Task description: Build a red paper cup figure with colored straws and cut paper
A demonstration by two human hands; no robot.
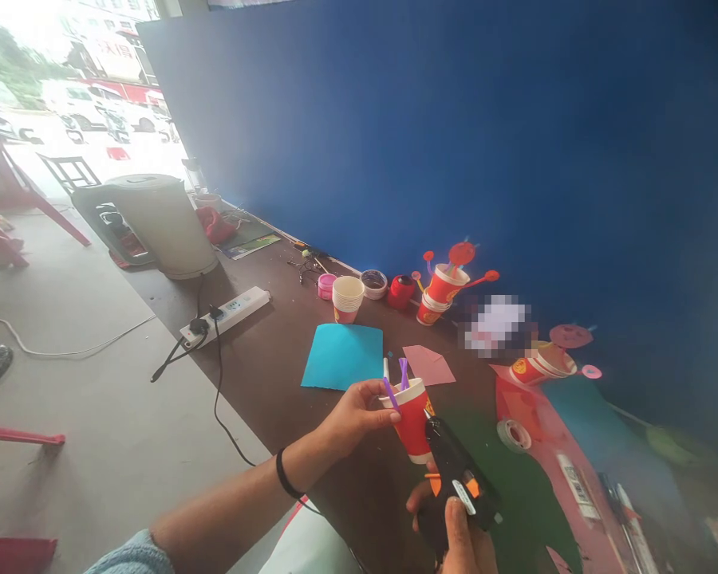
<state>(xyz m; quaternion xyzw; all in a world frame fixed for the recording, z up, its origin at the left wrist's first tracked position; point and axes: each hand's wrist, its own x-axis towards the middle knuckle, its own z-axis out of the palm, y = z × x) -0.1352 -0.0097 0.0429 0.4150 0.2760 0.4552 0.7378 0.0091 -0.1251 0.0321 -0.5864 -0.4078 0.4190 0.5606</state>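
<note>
A red paper cup (412, 430) with a white rim stands tilted in front of me, with purple straw pieces (403, 373) at its mouth. My left hand (362, 414) pinches the cup's rim, its fingers by a purple piece that lies across the edge. A black hot glue gun (458, 462) with an orange trigger is gripped in my right hand (455, 526). Its nozzle points at the cup's right side, close to the wall; whether it touches I cannot tell. Behind the cup lie a blue paper sheet (342, 359) and a pink paper piece (429, 364).
Stacked paper cups (348, 299) stand behind the blue sheet. Decorated cups (446, 283) are at the back, with more (542, 367) at the right. A tape roll (514, 435) lies on the right. Left are a power strip (227, 317) with cords and a kettle (161, 227).
</note>
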